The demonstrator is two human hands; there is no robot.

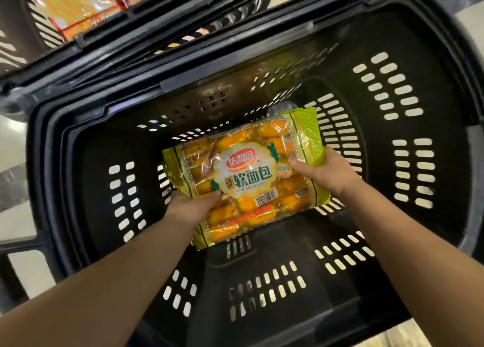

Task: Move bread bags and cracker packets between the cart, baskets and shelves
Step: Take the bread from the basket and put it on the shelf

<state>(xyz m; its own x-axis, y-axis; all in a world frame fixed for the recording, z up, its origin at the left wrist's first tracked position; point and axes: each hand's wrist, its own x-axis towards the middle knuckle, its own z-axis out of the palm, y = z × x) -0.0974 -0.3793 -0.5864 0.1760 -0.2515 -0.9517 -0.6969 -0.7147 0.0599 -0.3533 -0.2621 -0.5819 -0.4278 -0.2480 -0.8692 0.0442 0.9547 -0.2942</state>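
Nearest me, two bare forearms reached down and forward into a deep black plastic basket. It was a hard, matte moulding with rounded corners, and its walls and bottom were pierced by rows of short rounded slots that showed pale floor through them.

The left grip pinched the near-left edge of the bag, thumb flat on the printed face, the other fingers hidden underneath. The right grip was closed round the right-hand green border, thumb lying across the top and knuckles bent over the edge. Both wrists were straight and the arms converged on the bag from either side.

Between them sat the glossy, crinkled clear-and-green plastic bread bag. It was rectangular and packed with plump orange-yellow rolls in their own wrappers, with a scalloped pale label and a barcode on its face. It lay inside the basket near the middle, turned at a slant, its face up. Whether its underside touched the basket bottom I could not tell.

Beyond the far wall ran the thick black rim of a second basket. Behind that, blurred, stood shiny orange and red snack packets.
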